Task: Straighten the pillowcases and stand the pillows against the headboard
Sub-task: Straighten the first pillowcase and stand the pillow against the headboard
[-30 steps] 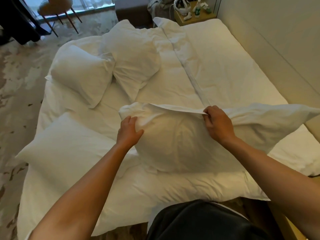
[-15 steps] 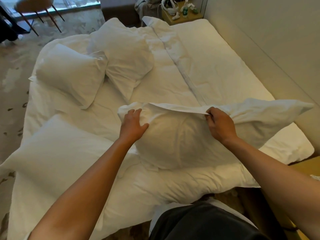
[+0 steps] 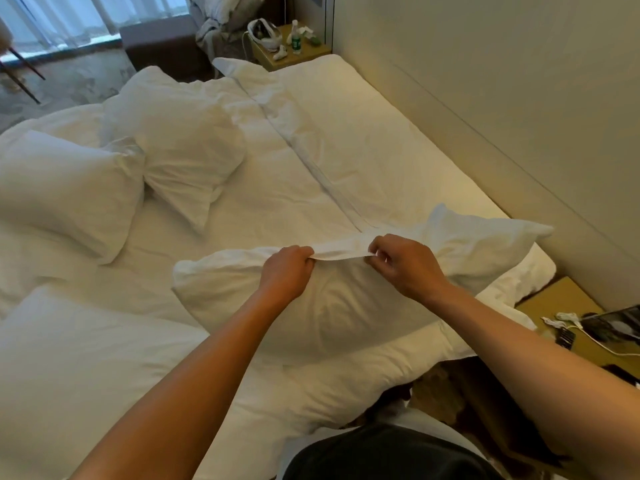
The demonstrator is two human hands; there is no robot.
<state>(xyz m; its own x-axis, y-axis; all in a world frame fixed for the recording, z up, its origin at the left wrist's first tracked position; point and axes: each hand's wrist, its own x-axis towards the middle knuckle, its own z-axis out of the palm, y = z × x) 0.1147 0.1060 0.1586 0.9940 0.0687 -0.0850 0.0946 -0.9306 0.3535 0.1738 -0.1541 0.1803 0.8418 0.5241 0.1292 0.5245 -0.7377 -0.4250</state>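
The pillow lies at the bed's near edge, close to the headboard corner, long axis running left-right, its right end toward the headboard. Both hands are curled tight on the pillowcase flap along its top: left hand fisted around it, right hand pinching it, I think with thumb and forefinger. Compared with a second ago they're much closer together, the left having slid in from the corner.

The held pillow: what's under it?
The pillow gripped by the left hand and right hand rests on the white duvet; whatever lies directly beneath is covered.
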